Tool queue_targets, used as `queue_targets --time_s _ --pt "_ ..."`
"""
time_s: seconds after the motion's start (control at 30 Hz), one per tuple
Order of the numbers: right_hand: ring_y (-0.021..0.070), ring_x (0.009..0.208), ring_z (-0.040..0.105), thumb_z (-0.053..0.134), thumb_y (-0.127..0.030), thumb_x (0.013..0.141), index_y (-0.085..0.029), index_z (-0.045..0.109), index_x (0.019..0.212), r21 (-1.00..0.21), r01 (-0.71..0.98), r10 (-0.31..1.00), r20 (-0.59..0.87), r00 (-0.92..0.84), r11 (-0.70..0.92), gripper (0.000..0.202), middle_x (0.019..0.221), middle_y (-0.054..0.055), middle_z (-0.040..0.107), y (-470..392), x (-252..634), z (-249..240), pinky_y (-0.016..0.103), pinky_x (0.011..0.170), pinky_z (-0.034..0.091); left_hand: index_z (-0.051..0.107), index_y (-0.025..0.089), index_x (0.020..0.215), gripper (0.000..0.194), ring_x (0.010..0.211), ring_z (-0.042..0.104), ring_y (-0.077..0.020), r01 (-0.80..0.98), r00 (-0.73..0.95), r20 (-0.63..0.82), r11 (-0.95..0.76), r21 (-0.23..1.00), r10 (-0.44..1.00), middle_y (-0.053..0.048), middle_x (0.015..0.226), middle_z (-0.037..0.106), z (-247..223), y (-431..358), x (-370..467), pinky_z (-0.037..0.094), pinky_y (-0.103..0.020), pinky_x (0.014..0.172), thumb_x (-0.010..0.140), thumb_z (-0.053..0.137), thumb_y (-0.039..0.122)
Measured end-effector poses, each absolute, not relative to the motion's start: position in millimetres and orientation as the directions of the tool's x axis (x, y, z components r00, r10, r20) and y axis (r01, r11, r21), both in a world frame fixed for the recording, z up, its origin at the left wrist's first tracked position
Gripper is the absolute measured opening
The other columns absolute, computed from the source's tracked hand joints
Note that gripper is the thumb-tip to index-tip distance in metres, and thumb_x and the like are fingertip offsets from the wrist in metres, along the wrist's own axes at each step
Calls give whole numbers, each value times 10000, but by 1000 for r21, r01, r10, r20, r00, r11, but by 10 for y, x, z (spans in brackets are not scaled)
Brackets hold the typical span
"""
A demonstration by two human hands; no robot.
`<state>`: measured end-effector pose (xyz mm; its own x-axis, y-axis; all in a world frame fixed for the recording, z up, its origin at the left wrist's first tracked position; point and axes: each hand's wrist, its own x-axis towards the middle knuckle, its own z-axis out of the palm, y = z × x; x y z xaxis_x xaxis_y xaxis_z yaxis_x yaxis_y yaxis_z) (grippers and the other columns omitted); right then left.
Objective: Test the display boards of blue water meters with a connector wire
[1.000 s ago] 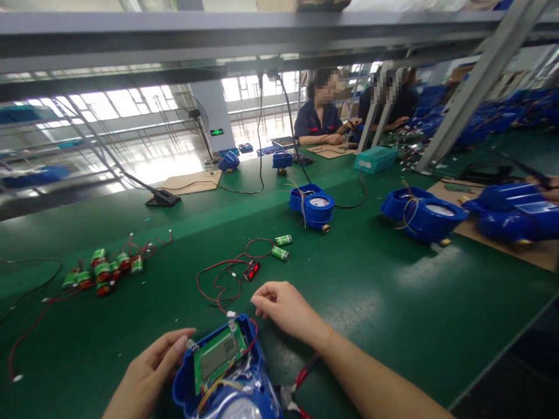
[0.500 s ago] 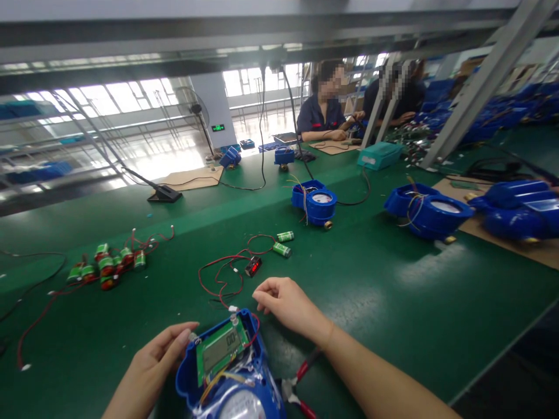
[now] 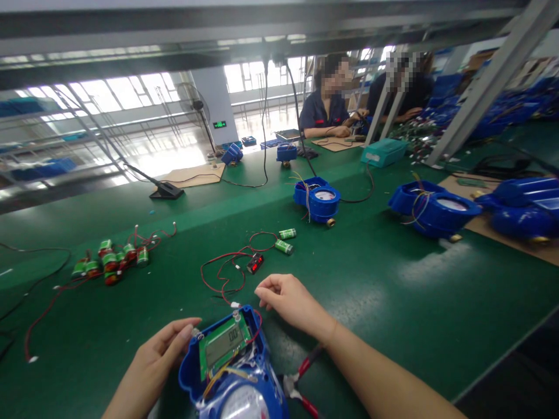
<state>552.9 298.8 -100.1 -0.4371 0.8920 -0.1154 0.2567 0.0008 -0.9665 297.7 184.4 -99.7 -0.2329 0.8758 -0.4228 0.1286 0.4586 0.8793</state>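
A blue meter housing lies at the bottom centre, with a green circuit board and its LCD inside. My left hand is at the housing's left edge, thumb and fingertips close together by a small clear part at the corner. Past the opposite corner, my right hand hovers over the table, its fingers curled in a pinch; whether anything is between them is too small to tell. Red wires run from the housing to a small red-lit display and two green batteries.
Red-handled pliers lie right of the housing. Bundled green batteries are at left. Further blue meters stand behind. A teal box and two people sit beyond, near slanted metal posts.
The view has shifted slightly, moving the scene a little. The digits on the small red display look different. Both hands keep nearly the same pose.
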Motion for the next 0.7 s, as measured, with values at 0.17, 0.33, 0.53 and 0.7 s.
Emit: queue_targets --time_s 0.17,0.33,0.53,0.7 --pt "126 629 640 603 -194 861 -118 702 832 -965 262 893 -112 -435 6 129 734 46 728 2987 5532 -1010 208 600 463 640 154 1177 792 867 675 -269 117 -232 -431 465 877 872 -79 928 719 -1006 1849 2978 558 -268 731 682 735 766" --pt "129 629 643 602 -203 862 -114 703 840 -967 257 894 -109 -434 7 136 736 49 729 2986 5530 -1013 215 603 465 653 151 1169 809 919 680 -285 131 -242 -423 462 877 873 -85 953 725 -1009 1848 2978 558 -255 726 663 740 776" --pt "133 635 647 602 -216 860 -119 705 841 -967 254 896 -98 -433 17 143 738 49 732 2986 5532 -1012 218 608 467 664 157 1164 797 928 682 -284 114 -253 -420 458 882 871 -83 948 729 -1004 1839 2974 565 -247 728 656 759 763" --pt "131 626 645 604 -211 856 -113 708 843 -968 251 896 -99 -432 14 144 741 55 734 2986 5543 -1031 209 592 464 700 172 1102 780 880 689 -271 113 -290 -399 445 888 870 -68 924 734 -953 1848 3049 568 -228 682 615 775 777"
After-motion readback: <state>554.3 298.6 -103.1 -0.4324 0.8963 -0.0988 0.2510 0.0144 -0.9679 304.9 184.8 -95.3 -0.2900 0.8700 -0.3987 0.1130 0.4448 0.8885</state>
